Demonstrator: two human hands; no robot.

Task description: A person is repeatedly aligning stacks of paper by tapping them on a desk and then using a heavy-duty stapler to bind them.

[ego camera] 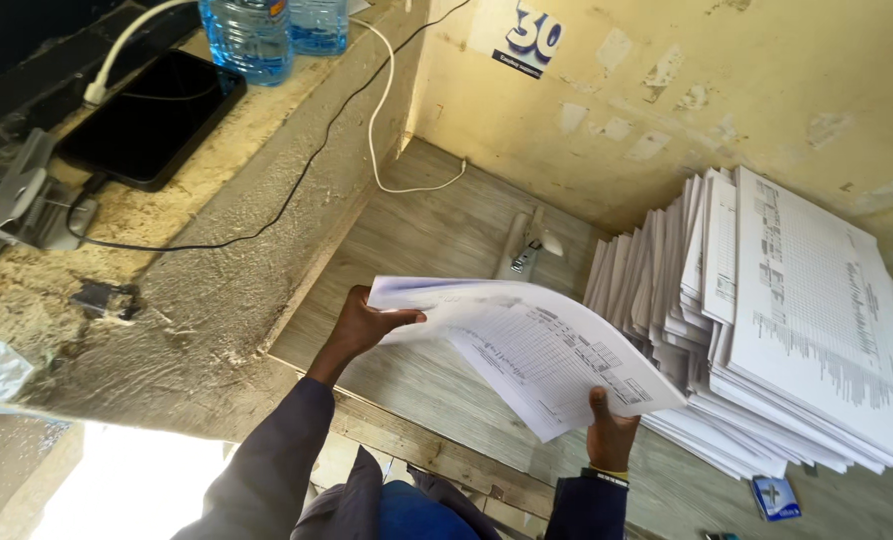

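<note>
Left hand (366,325): closed on the far-left edge of the sheaf of printed sheets (526,350); thumb lies on top of the paper, fingers are under it.
Right hand (609,432): closed on the near-right edge of the same sheaf; thumb presses on the top sheet, fingers are hidden beneath.
Sheaf of printed sheets: held between both hands, raised off the surface (416,235), tilted down toward the right hand; the top sheet carries a printed table; the far-left corner is blurred.
Paper stack (796,320): rests on the surface, to the right of the right hand, just beside the held sheaf; its batches are fanned and offset.
Stapler (524,250): lies on the surface beyond both hands, partly hidden by the far edge of the sheaf.
White cable (386,150): runs down from the ledge (216,250) onto the surface, beyond the left hand.
Black tablet (151,115): lies on the ledge, well apart from the left hand, to its far left.
Water bottles (251,35): stand on the ledge beyond the tablet.
Small blue box (774,497): lies on the surface near the right hand, to its right, below the paper stack.
</note>
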